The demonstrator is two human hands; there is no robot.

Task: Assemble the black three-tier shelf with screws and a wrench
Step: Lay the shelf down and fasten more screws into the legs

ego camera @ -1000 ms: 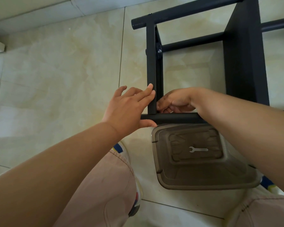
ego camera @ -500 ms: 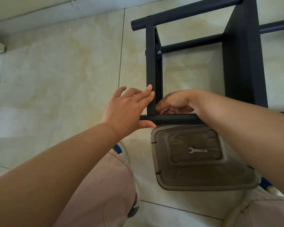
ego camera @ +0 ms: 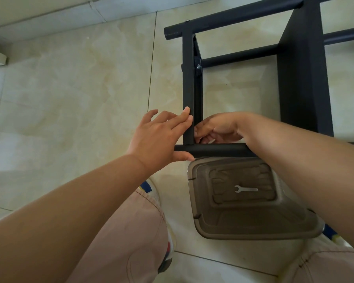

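Note:
The black shelf frame point(ego camera: 188, 88) lies on its side on the tiled floor. My left hand point(ego camera: 159, 137) braces its near corner, with fingers flat against the upright bar and the thumb under the near round tube point(ego camera: 219, 149). My right hand point(ego camera: 217, 127) is curled tight into the inner side of that corner joint, fingertips pinched together; what they pinch is hidden behind the bar. A screw point(ego camera: 198, 67) sits in the bracket higher up the bar. A small silver wrench point(ego camera: 246, 189) lies in the brown plastic tray point(ego camera: 233, 227).
A flat black shelf panel point(ego camera: 302, 78) stands on edge at the right between the frame's rails. My knees in beige trousers point(ego camera: 131, 237) and my shoes flank the tray. Bare floor tiles point(ego camera: 70, 99) spread to the left, up to a wall base.
Both hands stay at the same corner. The fingers of my right hand have shifted slightly at the joint; the frame, tray and wrench have not moved.

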